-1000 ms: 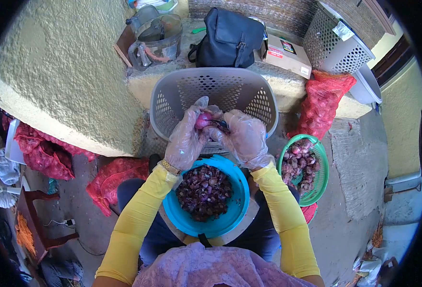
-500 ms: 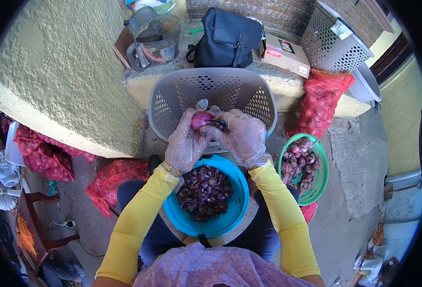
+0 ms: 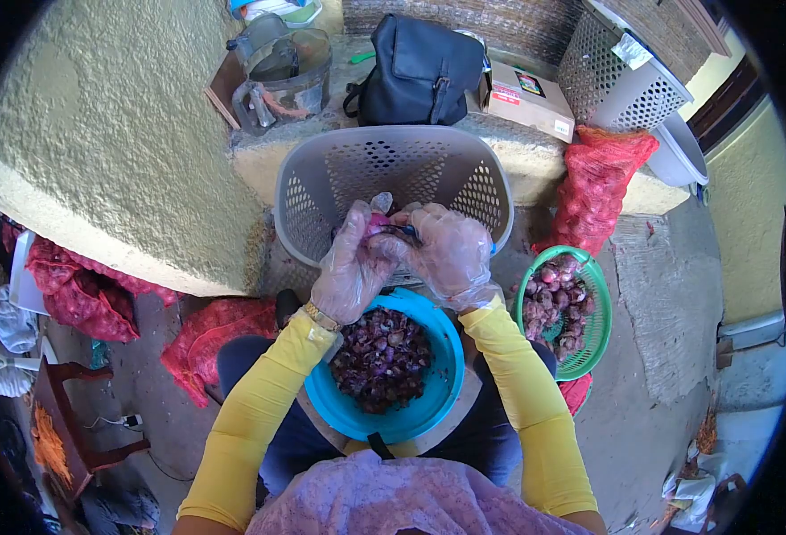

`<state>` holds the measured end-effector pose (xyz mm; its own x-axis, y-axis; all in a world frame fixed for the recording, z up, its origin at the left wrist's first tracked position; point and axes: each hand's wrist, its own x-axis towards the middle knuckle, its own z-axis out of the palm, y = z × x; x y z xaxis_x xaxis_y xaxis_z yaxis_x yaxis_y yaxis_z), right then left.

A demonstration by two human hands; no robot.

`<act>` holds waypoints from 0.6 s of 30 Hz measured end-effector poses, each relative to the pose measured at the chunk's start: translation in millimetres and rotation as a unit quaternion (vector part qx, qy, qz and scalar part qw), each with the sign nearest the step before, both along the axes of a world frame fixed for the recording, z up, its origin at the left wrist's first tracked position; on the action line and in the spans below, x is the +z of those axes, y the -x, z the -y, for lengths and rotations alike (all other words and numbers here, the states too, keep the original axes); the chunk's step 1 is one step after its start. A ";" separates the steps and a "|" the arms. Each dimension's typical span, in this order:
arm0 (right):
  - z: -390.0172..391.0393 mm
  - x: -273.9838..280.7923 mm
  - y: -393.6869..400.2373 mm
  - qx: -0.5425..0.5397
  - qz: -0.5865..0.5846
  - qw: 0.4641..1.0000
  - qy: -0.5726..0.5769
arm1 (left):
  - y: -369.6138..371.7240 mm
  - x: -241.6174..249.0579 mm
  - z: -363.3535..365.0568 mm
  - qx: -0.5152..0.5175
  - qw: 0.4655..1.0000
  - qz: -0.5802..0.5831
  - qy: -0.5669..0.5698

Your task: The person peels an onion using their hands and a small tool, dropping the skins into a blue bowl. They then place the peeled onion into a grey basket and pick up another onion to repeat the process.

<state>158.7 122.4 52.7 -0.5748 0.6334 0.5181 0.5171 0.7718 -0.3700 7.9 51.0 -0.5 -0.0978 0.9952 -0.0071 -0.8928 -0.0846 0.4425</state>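
Note:
My left hand (image 3: pixel 350 267), in a clear plastic glove, is closed around a pink-purple onion (image 3: pixel 378 225). Against that onion, my gloved right hand (image 3: pixel 451 252) grips a small dark-handled knife (image 3: pixel 410 231), mostly hidden by the fingers. Both hands meet over the near rim of a grey perforated laundry basket (image 3: pixel 299 169). Below them, between my knees, a blue basin (image 3: pixel 451 366) contains dark onion skins (image 3: pixel 379 361). To the right stands a green basket (image 3: pixel 603 308) of onions (image 3: pixel 558 290).
Red mesh sacks of onions lie on the left (image 3: pixel 223 334) and lean at the right (image 3: pixel 593 192). On the ledge ahead are a black backpack (image 3: pixel 424 76), a cardboard box (image 3: pixel 526 98) and a clear bucket (image 3: pixel 295 80). A wooden stool (image 3: pixel 63 428) lies at lower left.
The onion has turned in my left fingers and shows less. My hands have shifted slightly while staying together; the view has moved a little.

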 end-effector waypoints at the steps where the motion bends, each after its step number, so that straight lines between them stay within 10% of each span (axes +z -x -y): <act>1: 0.6 1.4 -0.5 -0.002 0.009 1.000 0.013 | 0.7 -5.6 -2.0 0.000 1.000 0.000 0.000; 18: -2.2 -10.6 2.9 0.045 -0.062 0.991 0.111 | -4.6 8.8 -1.4 -0.052 0.991 0.119 -0.025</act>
